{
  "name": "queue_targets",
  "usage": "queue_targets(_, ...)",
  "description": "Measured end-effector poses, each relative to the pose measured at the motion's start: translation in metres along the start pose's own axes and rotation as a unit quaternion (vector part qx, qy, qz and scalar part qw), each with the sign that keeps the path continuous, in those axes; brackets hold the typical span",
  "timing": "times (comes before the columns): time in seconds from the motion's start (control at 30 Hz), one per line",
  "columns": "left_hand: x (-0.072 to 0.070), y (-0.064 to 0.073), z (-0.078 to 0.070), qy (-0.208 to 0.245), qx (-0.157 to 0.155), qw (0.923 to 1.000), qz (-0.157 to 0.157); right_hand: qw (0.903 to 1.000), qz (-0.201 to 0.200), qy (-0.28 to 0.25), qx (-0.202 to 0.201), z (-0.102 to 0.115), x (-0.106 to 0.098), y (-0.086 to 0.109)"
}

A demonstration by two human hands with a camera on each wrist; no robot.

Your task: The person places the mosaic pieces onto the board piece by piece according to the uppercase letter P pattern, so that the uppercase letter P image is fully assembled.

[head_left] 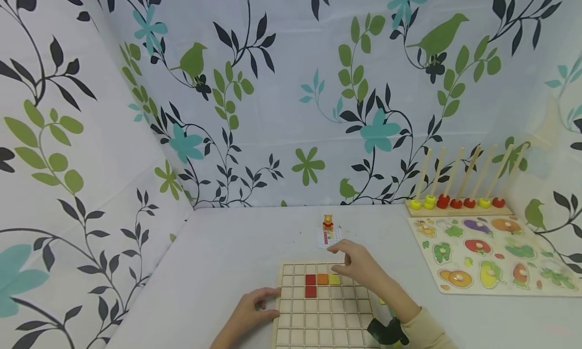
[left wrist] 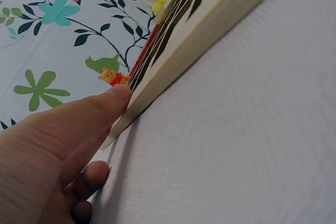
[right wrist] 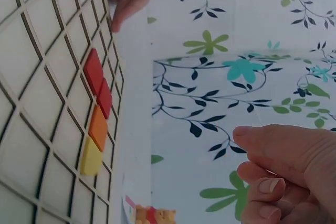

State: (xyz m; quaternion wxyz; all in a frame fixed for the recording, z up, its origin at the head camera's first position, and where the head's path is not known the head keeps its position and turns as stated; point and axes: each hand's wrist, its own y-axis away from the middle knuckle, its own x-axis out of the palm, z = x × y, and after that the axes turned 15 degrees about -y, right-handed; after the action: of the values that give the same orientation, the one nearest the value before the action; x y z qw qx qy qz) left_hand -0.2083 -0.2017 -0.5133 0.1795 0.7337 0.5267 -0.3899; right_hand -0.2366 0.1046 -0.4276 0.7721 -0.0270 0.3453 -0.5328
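Observation:
A wooden grid board (head_left: 297, 334) lies on the table. Two red tiles (head_left: 310, 292) sit one behind the other in its cells, followed rightward by an orange tile (head_left: 322, 279) and a yellow tile (head_left: 334, 279). My left hand (head_left: 250, 308) rests its fingertips on the board's left edge. Over the far right part of the board hovers my right hand (head_left: 364, 265), thumb and forefinger apart near the yellow tile. In the right wrist view its fingers (right wrist: 268, 184) are loosely bent, with nothing visible between them.
Behind the board, a small bear figure (head_left: 328, 221) stands by a printed card (head_left: 325, 239). A picture puzzle board (head_left: 493, 258) lies at the right, with a peg rack (head_left: 464, 210) of red and yellow beads behind it. A patterned cloth (head_left: 291, 106) hangs at the back.

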Motion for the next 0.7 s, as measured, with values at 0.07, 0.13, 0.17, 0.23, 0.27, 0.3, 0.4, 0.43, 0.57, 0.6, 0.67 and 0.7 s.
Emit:
queue_targets(0.07, -0.001, 0.000, -0.004, -0.002, -0.008, 1.0000, 0.001, 0.9998, -0.016, 0.009, -0.003, 0.001, -0.013, 0.002)
queue_targets(0.13, -0.003, 0.001, -0.011, 0.000, -0.011, 0.9999, 0.001, 0.9994, -0.030, 0.017, -0.003, 0.001, -0.023, 0.005)
queue_targets(0.17, -0.005, 0.002, -0.015, 0.002, -0.012, 0.9999, 0.001, 0.9991, -0.036, 0.021, -0.001, 0.002, -0.028, 0.007)
queue_targets(0.23, -0.010, 0.003, -0.024, 0.007, -0.013, 0.9999, 0.001, 0.9985, -0.046, 0.028, 0.004, 0.001, -0.036, 0.012)
queue_targets(0.27, -0.013, 0.003, -0.029, 0.008, -0.013, 0.9999, 0.002, 0.9982, -0.051, 0.031, 0.008, 0.000, -0.040, 0.014)
queue_targets(0.3, -0.015, 0.004, -0.032, 0.008, -0.011, 0.9999, 0.002, 0.9979, -0.054, 0.035, 0.012, -0.001, -0.043, 0.017)
queue_targets(0.4, -0.018, 0.004, -0.037, 0.005, -0.016, 0.9999, 0.004, 0.9971, -0.062, 0.041, 0.018, -0.004, -0.050, 0.025)
queue_targets(0.43, -0.018, 0.004, -0.038, 0.005, -0.016, 0.9998, 0.004, 0.9968, -0.065, 0.043, 0.018, -0.006, -0.053, 0.028)
queue_targets(0.57, -0.018, 0.005, -0.038, 0.007, -0.015, 0.9998, 0.006, 0.9951, -0.081, 0.055, 0.010, -0.009, -0.063, 0.039)
queue_targets(0.6, -0.017, 0.005, -0.038, 0.007, -0.013, 0.9999, 0.005, 0.9946, -0.085, 0.058, 0.011, -0.009, -0.065, 0.042)
queue_targets(0.67, -0.018, 0.005, -0.037, 0.006, -0.009, 0.9999, 0.003, 0.9938, -0.087, 0.066, 0.020, -0.010, -0.069, 0.048)
queue_targets(0.7, -0.018, 0.005, -0.037, 0.006, -0.007, 1.0000, 0.002, 0.9934, -0.088, 0.069, 0.028, -0.010, -0.071, 0.051)
